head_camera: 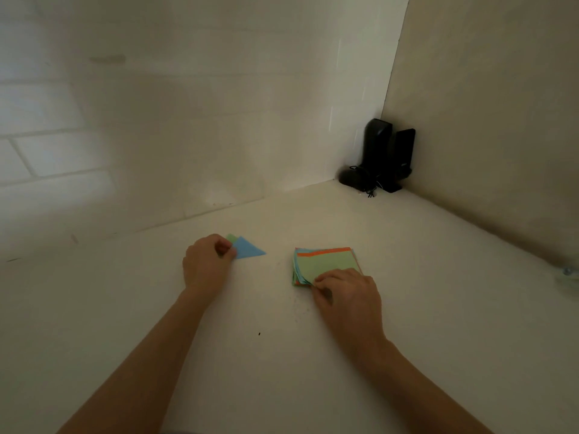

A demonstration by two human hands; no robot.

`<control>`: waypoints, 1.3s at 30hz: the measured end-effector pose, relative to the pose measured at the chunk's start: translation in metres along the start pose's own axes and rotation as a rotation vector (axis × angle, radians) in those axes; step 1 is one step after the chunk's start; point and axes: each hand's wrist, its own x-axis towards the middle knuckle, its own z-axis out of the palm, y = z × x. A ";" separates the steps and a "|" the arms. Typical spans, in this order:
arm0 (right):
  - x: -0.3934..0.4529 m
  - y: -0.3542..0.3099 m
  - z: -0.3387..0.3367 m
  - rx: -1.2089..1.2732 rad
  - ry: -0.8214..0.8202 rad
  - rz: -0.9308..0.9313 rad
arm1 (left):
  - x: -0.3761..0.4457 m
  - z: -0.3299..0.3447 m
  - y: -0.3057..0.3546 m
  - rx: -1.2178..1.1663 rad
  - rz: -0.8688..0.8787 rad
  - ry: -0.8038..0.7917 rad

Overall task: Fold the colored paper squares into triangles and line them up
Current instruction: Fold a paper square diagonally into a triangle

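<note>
Pinching the near corner of the blue paper triangle (248,248), the left hand (206,261) holds it flat on the desk (156,308), fingers curled over its left end; a light green folded piece (232,238) peeks out just behind the blue one, overlapped by it. Both triangles lie left of the desk's middle, toward the far edge by the tiled wall (125,136). The right hand (347,296) rests on the near left corner of the stack of paper squares (326,264), thumb and fingertips gripping the edge of the top green sheet; an orange sheet shows along the stack's far edge. The stack sits right of the triangles, apart from them. Two black speakers (388,155) stand upright in the far right corner of the desk.
</note>
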 end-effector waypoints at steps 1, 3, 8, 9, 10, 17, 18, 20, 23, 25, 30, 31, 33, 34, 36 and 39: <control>0.000 0.001 -0.001 0.005 -0.016 0.008 | 0.000 0.001 -0.001 -0.001 -0.011 0.007; 0.000 0.003 -0.006 0.020 -0.027 0.018 | -0.001 -0.002 0.000 -0.017 -0.022 0.036; 0.001 0.003 -0.034 0.035 0.084 -0.036 | -0.028 -0.020 0.028 -0.159 0.175 0.131; 0.001 0.004 -0.040 0.036 0.102 -0.045 | -0.039 -0.023 0.037 -0.189 0.262 0.118; -0.001 0.004 -0.046 0.033 0.115 -0.056 | -0.051 -0.026 0.045 -0.207 0.360 0.091; -0.037 -0.006 -0.068 -0.033 0.106 -0.167 | -0.131 -0.022 0.062 -0.207 0.775 -0.234; -0.043 -0.008 -0.069 -0.035 0.089 -0.170 | -0.138 -0.020 0.059 -0.199 0.781 -0.270; -0.053 -0.011 -0.068 -0.028 0.051 -0.167 | -0.148 -0.016 0.054 -0.163 0.780 -0.333; -0.064 -0.014 -0.067 -0.041 -0.049 -0.148 | -0.159 -0.014 0.049 -0.109 0.764 -0.379; -0.067 -0.015 -0.067 -0.042 -0.125 -0.136 | -0.162 -0.013 0.046 -0.098 0.724 -0.396; -0.068 -0.006 -0.065 0.117 -0.279 -0.086 | -0.165 -0.011 0.044 -0.149 0.654 -0.370; -0.068 -0.004 -0.064 0.143 -0.299 -0.072 | -0.166 -0.011 0.045 -0.169 0.643 -0.361; -0.066 -0.001 -0.064 0.170 -0.329 -0.044 | -0.167 -0.011 0.047 -0.198 0.621 -0.344; -0.064 -0.001 -0.064 0.192 -0.337 -0.024 | -0.167 -0.011 0.048 -0.207 0.610 -0.335; -0.062 0.000 -0.062 0.247 -0.322 0.012 | -0.167 -0.010 0.049 -0.230 0.574 -0.325; -0.062 0.001 -0.058 0.291 -0.307 0.055 | -0.168 -0.009 0.051 -0.256 0.535 -0.300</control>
